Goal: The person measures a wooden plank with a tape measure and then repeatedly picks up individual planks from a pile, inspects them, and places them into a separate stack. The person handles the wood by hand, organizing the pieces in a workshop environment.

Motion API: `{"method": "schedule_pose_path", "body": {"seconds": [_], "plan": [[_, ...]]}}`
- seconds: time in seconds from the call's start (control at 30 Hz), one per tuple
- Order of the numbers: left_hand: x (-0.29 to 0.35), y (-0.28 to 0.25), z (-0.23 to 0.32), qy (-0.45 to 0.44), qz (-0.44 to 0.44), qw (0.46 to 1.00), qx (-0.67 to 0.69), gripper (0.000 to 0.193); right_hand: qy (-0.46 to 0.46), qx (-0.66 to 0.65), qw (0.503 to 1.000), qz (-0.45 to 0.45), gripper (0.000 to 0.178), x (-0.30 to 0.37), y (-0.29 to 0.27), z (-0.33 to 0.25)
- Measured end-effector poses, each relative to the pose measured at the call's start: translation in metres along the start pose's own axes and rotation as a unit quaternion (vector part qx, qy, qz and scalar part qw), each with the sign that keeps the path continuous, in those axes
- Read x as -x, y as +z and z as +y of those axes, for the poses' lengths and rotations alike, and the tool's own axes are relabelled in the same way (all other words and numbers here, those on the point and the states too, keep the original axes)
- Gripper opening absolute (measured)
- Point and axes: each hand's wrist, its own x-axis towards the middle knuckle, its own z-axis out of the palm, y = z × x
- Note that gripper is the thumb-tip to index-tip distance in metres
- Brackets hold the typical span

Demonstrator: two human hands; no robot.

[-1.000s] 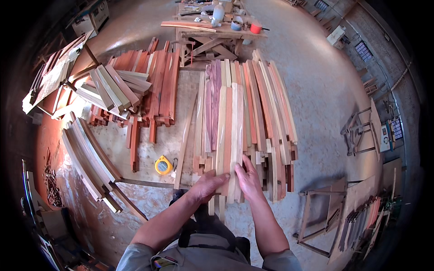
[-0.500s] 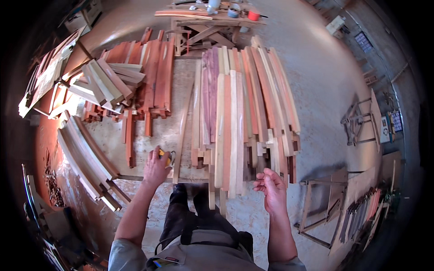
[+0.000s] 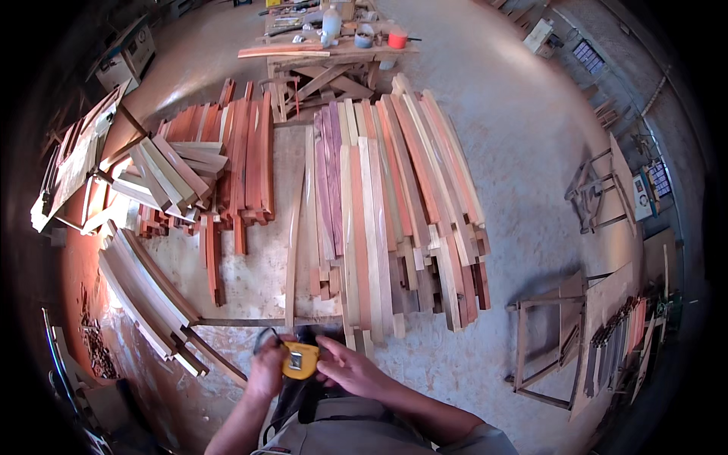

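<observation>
In front of my waist, my left hand (image 3: 265, 367) is closed round a yellow tape measure (image 3: 301, 360), a dark strap looping by its fingers. My right hand (image 3: 353, 371) comes in from the right, with fingertips at the tape measure's right edge. Its thumb and forefinger are apart, and its other fingers are partly hidden. Just beyond my hands lies a row of long wooden strips (image 3: 371, 205) in pale, reddish and purple tones, their near ends uneven.
Reddish boards (image 3: 246, 167) and crossed pale pieces (image 3: 171, 171) lie at the left on the worktable (image 3: 254, 277). Curved pale beams (image 3: 148, 292) stand lower left. A cluttered bench (image 3: 356, 54) is beyond, with a red container (image 3: 397, 39). Wooden frames (image 3: 550, 341) stand right.
Both hands have drawn back from the wood toward my waist and come together. The tape measure has come along in my left hand, and its yellow case now shows fully.
</observation>
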Motion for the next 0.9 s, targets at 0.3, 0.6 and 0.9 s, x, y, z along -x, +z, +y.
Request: {"method": "schedule_pose_path", "body": {"seconds": [0.3, 0.6, 0.9], "plan": [[0.026, -0.002, 0.030, 0.320, -0.131, 0.807, -0.479, 0.087, 0.008, 0.215, 0.976, 0.022, 0.042, -0.017, 0.009, -0.006], [0.034, -0.018, 0.028, 0.177, -0.200, 0.845, -0.463, 0.072, 0.095, 0.318, 0.943, -0.017, 0.018, 0.000, 0.007, -0.073], [0.066, -0.037, -0.038, -0.123, -0.084, 0.948, -0.280, 0.026, -0.160, 0.086, 0.948, 0.260, 0.030, -0.025, -0.170, -0.250]]}}
